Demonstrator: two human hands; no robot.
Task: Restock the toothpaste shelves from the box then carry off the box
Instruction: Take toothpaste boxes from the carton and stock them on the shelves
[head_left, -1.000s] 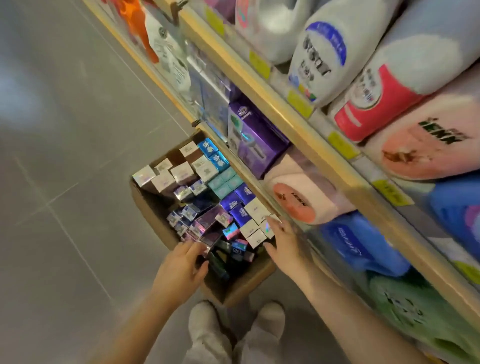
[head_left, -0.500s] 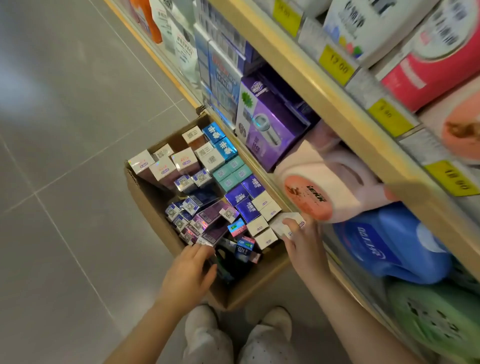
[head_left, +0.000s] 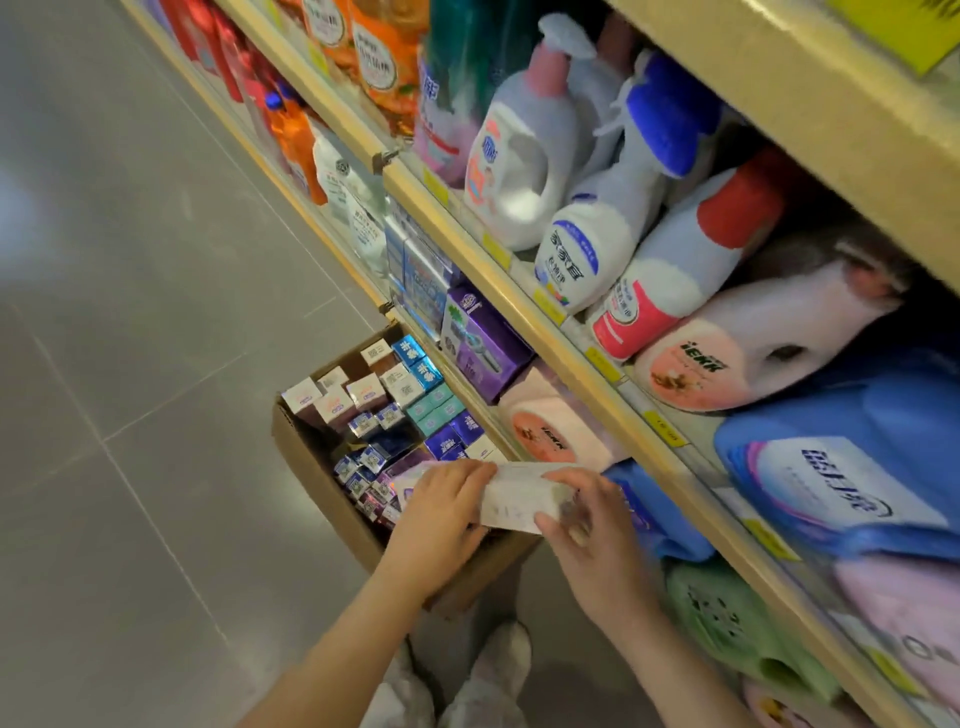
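Above the cardboard box (head_left: 311, 467) of toothpaste packs on the floor, the left hand (head_left: 441, 525) and right hand (head_left: 587, 540) grip opposite ends of a white carton (head_left: 514, 499), held between them beside the shelf (head_left: 571, 358).

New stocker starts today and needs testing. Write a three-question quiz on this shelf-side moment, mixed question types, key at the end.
1. True or false: both hands grip the white carton above the cardboard box.
2. Multiple choice: the cardboard box stands (A) on a shelf, (B) on the floor against the shelving, (C) on a trolley.
3. Fill in: right of the box, on the bottom shelf, stands a ______ package with a razor-like picture.

Key
1. True: left hand and right hand hold its two ends.
2. B
3. purple
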